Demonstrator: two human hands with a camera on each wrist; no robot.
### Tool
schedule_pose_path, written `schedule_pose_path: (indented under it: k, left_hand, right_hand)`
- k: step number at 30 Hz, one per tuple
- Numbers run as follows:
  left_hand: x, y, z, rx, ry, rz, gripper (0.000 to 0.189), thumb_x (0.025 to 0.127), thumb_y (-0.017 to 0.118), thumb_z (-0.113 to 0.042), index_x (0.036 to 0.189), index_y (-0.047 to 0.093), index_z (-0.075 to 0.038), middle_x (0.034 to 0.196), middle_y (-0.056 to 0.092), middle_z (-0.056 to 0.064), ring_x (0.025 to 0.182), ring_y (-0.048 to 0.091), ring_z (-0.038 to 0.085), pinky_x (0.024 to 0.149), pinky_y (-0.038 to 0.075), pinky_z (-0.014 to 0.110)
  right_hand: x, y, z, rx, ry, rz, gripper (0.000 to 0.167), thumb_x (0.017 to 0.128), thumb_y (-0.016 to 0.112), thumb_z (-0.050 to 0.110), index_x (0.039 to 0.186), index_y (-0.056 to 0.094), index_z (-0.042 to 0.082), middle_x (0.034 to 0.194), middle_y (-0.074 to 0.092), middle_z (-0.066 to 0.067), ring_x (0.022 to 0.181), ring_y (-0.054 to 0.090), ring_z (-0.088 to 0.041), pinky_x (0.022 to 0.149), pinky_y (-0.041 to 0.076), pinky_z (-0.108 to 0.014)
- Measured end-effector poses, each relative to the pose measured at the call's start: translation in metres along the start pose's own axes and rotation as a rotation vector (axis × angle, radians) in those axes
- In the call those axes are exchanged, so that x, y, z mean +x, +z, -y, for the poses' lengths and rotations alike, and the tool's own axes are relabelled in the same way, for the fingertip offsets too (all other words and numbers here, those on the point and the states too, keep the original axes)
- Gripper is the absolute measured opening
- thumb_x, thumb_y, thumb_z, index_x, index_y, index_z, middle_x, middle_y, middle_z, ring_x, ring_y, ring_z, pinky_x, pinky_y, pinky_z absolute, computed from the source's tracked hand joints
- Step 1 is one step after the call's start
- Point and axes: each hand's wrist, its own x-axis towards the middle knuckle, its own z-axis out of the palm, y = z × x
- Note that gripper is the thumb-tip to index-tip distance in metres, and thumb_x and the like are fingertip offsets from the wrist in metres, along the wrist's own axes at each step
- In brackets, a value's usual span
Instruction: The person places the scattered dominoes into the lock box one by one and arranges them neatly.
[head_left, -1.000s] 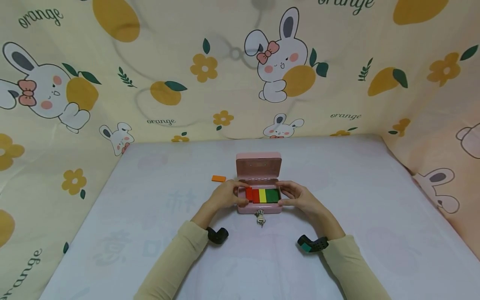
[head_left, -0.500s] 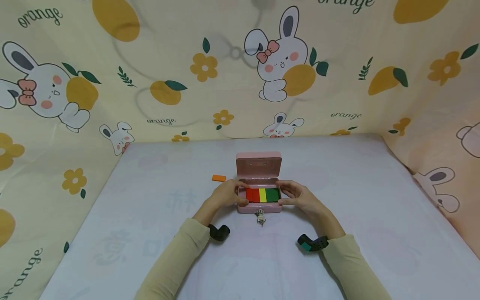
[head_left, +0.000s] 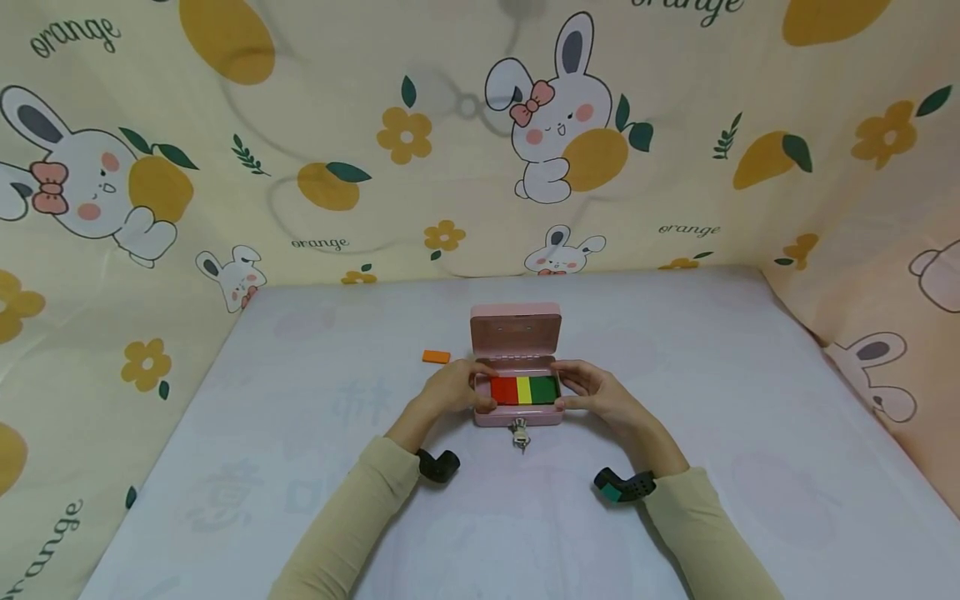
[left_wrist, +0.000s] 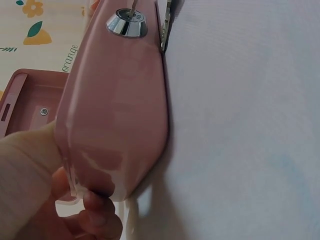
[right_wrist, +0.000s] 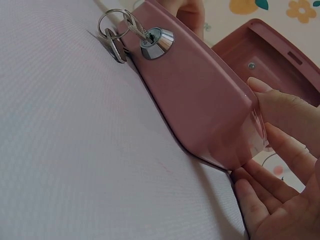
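A small pink metal cash box [head_left: 517, 418] stands on the table, its lid [head_left: 516, 335] raised at the back. Inside lies a row of flat blocks: red blocks [head_left: 504, 390], a yellow block [head_left: 523, 390] and green blocks [head_left: 544, 390]. My left hand [head_left: 452, 388] holds the box's left end, thumb over the rim and the other fingers curled low outside in the left wrist view. At the opposite end my right hand [head_left: 596, 390] grips the corner, its thumb [right_wrist: 280, 102] on the rim and fingers around the outside. Seen from the head, both hands' fingertips sit right beside the block row's ends.
A key stands in the front lock [right_wrist: 157, 44], with a ring and a second key [right_wrist: 118, 45] hanging from it. One orange block [head_left: 436, 357] lies on the white tabletop [head_left: 300, 358], behind my left hand. A printed cloth [head_left: 450, 108] rises behind the table.
The leftmost red block, slightly out of line a second ago, now lies level with the row. Both hands stay at the box's ends; my left forearm has shifted slightly.
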Motion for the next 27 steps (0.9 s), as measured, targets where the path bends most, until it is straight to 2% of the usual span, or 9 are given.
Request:
schedule_pose_path:
  k: [8,18,27]
  left_hand:
    - [0.0017,0.0013,-0.0004,0.019,-0.009,0.003,0.049,0.078,0.08,-0.029,0.123,0.067,-0.019,0.093,0.058,0.007,0.087,0.049,0.018,0.068,0.036,0.026]
    - [0.0001,0.0004,-0.0012,0.007,0.001,0.003,0.049,0.077,0.081,-0.029,0.123,0.067,-0.019,0.095,0.06,0.008,0.087,0.05,0.019,0.069,0.038,0.027]
    - [-0.0013,-0.0008,-0.0017,0.005,0.002,0.01,0.049,0.077,0.08,-0.028,0.124,0.066,-0.019,0.103,0.062,0.01,0.091,0.051,0.02,0.075,0.043,0.03]
  right_hand:
    - [-0.0004,-0.0005,-0.0002,-0.006,-0.007,0.006,0.07,0.083,0.072,0.006,0.142,0.035,-0.008,0.155,0.026,-0.027,0.146,0.024,-0.044,0.113,0.032,-0.029]
    - [-0.0008,0.0,0.002,-0.008,0.006,0.001,0.072,0.083,0.072,0.009,0.143,0.035,-0.007,0.153,0.029,-0.028,0.146,0.025,-0.044,0.113,0.03,-0.034]
    - [-0.0005,0.0016,0.0023,-0.023,0.014,-0.008,0.072,0.083,0.073,0.01,0.142,0.036,-0.006,0.152,0.03,-0.028,0.145,0.025,-0.045,0.114,0.025,-0.043]
